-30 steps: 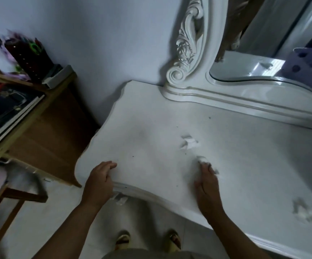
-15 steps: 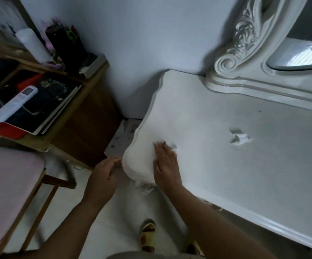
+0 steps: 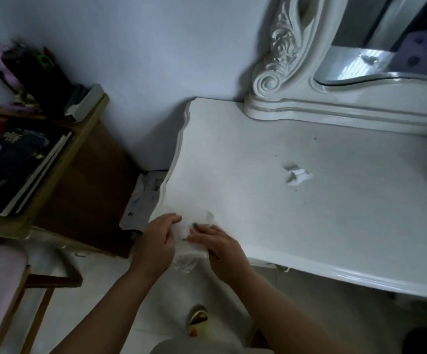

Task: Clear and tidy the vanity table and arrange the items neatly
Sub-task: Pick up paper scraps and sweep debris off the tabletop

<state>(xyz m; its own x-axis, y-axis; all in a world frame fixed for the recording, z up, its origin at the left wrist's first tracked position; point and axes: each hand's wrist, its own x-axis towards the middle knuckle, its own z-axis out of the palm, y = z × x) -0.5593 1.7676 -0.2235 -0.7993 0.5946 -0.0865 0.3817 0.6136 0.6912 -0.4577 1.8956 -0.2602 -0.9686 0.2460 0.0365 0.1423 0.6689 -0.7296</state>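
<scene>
The left hand (image 3: 153, 247) has come up from below the edge onto the vanity table (image 3: 258, 190) corner, fingers loosely curled, holding nothing visible. The right hand (image 3: 217, 247) lies flat beside it; a tissue scrap (image 3: 298, 176) sits well apart.

Tissue (image 3: 185, 261) under hands blurred; shelf (image 3: 53, 175) clutter blurred; mirror (image 3: 376, 60) cut off.

The person is wearing no sleeves over either forearm, and both hands, left (image 3: 156, 245) and right (image 3: 221, 247), are showing bare. A yellowish open-toed sandal (image 3: 198, 320) is covering one foot. Grey clothing (image 3: 194, 347) is showing at the near edge.
</scene>
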